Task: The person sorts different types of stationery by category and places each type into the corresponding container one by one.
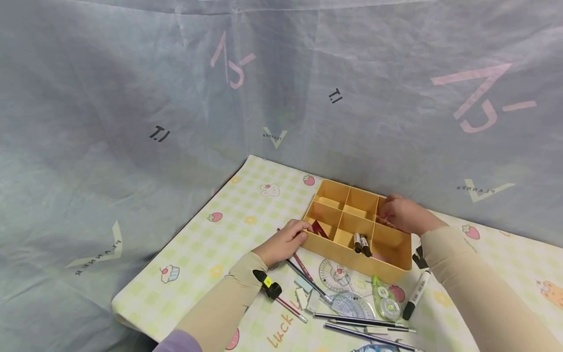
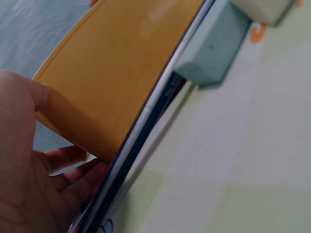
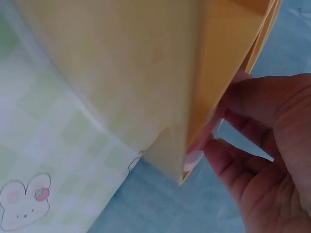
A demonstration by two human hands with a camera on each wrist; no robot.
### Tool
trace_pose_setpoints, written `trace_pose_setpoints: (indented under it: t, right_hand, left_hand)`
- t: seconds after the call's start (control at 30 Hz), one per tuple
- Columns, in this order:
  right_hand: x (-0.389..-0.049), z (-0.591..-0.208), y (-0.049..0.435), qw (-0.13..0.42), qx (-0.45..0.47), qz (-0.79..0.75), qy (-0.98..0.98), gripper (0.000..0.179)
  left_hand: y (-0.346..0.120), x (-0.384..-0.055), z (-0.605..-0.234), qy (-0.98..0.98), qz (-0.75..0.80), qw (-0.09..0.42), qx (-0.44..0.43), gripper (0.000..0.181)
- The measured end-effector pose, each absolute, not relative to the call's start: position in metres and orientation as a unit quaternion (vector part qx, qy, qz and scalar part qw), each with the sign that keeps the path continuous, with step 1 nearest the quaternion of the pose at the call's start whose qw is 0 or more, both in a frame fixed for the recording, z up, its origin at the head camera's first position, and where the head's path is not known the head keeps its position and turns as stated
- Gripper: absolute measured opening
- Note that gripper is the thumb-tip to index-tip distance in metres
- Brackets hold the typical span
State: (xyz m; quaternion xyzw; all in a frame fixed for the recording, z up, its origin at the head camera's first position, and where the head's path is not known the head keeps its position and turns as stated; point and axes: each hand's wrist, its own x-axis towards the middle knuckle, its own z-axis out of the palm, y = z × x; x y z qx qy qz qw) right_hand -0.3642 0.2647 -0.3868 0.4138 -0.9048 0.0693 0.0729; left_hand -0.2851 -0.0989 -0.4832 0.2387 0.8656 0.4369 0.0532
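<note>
A yellow six-compartment organizer box [image 1: 352,255] stands on the patterned tablecloth. At its left front corner, my left hand [image 1: 283,240] grips the wall; the left wrist view shows the thumb on the outside and the other fingers lower at the corner. My right hand [image 1: 406,215] reaches into the back right compartment with bent fingers. In the right wrist view its fingertips [image 3: 218,145] are partly hidden by the box wall, and I cannot tell what they hold. Two markers [image 1: 361,244] lean in the front middle compartment, and a dark red piece [image 1: 319,229] lies in the front left one.
In front of the box lie several pencils [image 1: 358,320], a green correction tape [image 1: 387,302], protractors [image 1: 352,305], a blue eraser [image 2: 211,48] and a white one [image 1: 301,298]. A marker [image 1: 416,296] lies near the right forearm. Grey cloth [image 1: 281,98] hangs behind the table.
</note>
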Motion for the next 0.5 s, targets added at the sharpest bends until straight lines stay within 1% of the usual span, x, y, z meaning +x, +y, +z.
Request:
trace_pose_setpoints:
  t: [0.13,0.27,0.3,0.4,0.5]
  right_hand:
    - [-0.356,-0.382,0.259,0.069,0.406,0.048,-0.910,0.019]
    - [-0.347,-0.376,0.258,0.049,0.383,0.058,-0.920,0.006]
    - [-0.343,-0.374,0.260,0.049,0.376,0.068,-0.923,0.006]
    - [-0.326,-0.367,0.272,0.064,0.361,0.096,-0.925,0.014]
    - [-0.305,-0.365,0.288,0.105,0.377,0.096,-0.915,0.022]
  left_hand:
    - [-0.100,-0.284,-0.482,0.864,0.441,0.053,0.236,0.024]
    - [-0.100,-0.283,-0.482,0.862,0.444,0.052,0.237,0.023]
    - [-0.100,-0.283,-0.482,0.861,0.446,0.053,0.238,0.023]
    - [-0.099,-0.283,-0.482,0.861,0.446,0.051,0.240,0.023]
    - [-0.098,-0.284,-0.483,0.864,0.441,0.052,0.237,0.024]
